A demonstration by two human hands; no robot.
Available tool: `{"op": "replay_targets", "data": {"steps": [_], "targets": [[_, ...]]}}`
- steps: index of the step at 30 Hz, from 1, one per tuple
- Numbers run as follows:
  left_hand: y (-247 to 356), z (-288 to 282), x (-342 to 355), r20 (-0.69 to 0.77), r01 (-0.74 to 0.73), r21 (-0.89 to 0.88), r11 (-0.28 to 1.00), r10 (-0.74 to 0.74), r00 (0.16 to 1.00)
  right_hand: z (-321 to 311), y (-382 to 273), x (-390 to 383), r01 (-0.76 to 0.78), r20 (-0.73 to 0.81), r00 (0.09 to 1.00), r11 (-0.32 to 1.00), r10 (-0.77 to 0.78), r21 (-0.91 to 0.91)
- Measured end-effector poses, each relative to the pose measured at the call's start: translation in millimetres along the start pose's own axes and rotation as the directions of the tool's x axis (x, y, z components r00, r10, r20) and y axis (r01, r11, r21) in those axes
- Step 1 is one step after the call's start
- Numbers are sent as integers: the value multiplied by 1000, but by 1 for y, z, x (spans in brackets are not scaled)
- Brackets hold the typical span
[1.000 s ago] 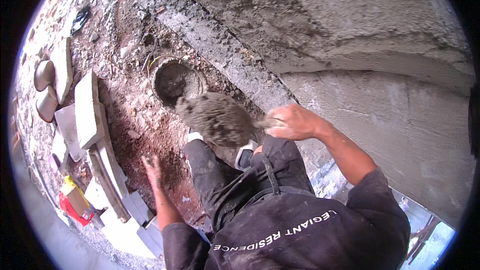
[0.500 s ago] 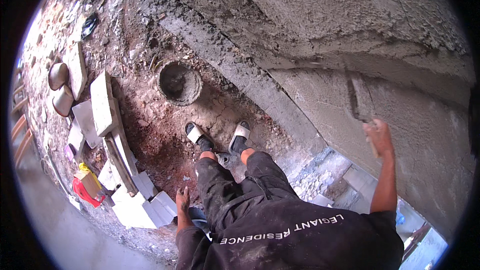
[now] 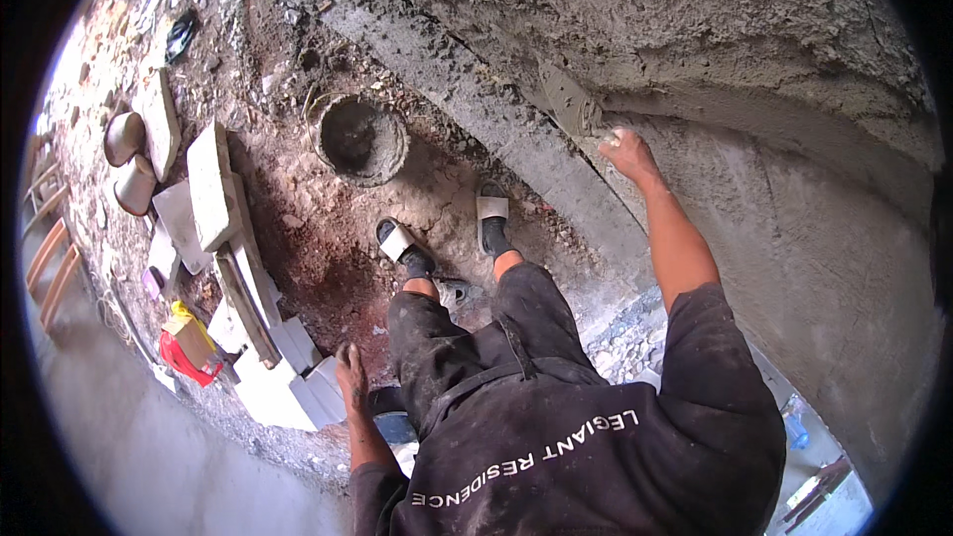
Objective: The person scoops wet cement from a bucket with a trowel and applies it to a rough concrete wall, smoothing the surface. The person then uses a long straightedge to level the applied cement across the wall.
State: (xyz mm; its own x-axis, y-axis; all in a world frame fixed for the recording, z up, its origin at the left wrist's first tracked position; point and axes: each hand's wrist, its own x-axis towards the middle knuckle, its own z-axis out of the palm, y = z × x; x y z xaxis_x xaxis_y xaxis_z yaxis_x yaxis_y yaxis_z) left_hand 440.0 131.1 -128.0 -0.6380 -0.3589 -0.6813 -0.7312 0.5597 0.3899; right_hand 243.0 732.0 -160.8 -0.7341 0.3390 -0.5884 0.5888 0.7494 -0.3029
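Note:
My right hand (image 3: 627, 151) is closed on the handle of a trowel, whose mortar-smeared blade (image 3: 571, 99) lies against the rough cement-rendered wall (image 3: 764, 228) at the right. My left hand (image 3: 352, 367) hangs low beside my left leg, fingers loosely apart and seemingly holding nothing. A round bucket (image 3: 362, 139) with wet grey mortar in it stands on the dirt ground in front of my sandalled feet (image 3: 395, 240).
Pale slabs and blocks (image 3: 213, 189) with a wooden batten (image 3: 248, 308) are piled at the left, near two metal bowls (image 3: 132, 186) and a red-and-yellow bag (image 3: 184, 347). A concrete ledge (image 3: 576, 208) runs along the wall's foot among rubble.
The mortar-heaped trowel has swung from over the bucket to the wall. Since half a second ago my right hand has moved up and leftward along the wall. My left hand stays low.

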Motion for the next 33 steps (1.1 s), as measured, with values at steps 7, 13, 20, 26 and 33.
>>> {"op": "replay_targets", "data": {"steps": [7, 13, 20, 26, 33], "targets": [[-83, 48, -52, 291, 235, -54, 971, -209, 933, -60, 12, -75, 167, -130, 980, 973, -148, 157], [30, 45, -29, 185, 72, -123, 990, -48, 981, -109, -3, -157, 96, -260, 964, 988, -62, 122], [66, 44, 21, 97, -55, -193, 980, 74, 993, -151, -85, -215, 96, -222, 967, 986, -126, -139], [12, 31, 26, 46, -5, -224, 974, 16, 999, -123, -201, -203, 586, 315, 703, 770, -637, 251], [-31, 29, 9, -84, 133, -183, 974, -150, 985, -114, -181, -71, -43, 191, 980, 885, -52, 463]]}}
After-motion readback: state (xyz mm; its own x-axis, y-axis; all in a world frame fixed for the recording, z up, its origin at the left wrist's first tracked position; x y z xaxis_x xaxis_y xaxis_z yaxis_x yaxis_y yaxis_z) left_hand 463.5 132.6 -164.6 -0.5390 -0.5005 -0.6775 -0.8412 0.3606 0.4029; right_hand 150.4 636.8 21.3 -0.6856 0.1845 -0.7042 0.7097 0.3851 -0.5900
